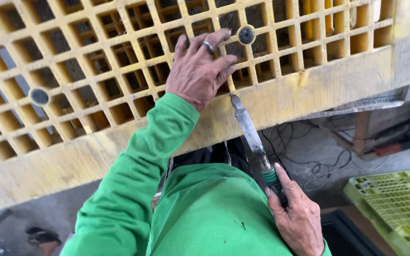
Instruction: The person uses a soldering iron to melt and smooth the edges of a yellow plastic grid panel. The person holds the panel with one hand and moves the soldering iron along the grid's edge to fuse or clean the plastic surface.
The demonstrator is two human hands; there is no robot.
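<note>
One big yellow grating panel [96, 71], square-holed lattice, tilted across the top of the view with a solid worn band along its lower edge. Two round black discs set into it: one [246, 35] up near the fingertips, the other [39, 96] well off toward the left side. One long metal tool [249, 127], flat blade-like shaft, green collar and dark handle, tip touching the lower edge of the lattice just beside the left hand. One pale green plastic pallet [395, 204] down in the bottom right corner, lying flat. Tangle of thin dark cables [309, 161] on the grey floor between the panel and the pallet, too messy to count.

Two hands, both in green sleeves. Left hand [200, 71] spread flat on the grating, palm down, fingers fanned out and pointing up-right, gripping nothing, just pressed on the lattice. One ring on a finger. Index fingertip just beside the upper disc. Arm bent, reaching up from the bottom left.

Right hand [297, 215] low in the frame, fingers wrapped tight round the tool's handle, thumb laid along it toward the green collar. Tool angled up and to the left from that fist to the panel edge.
</note>
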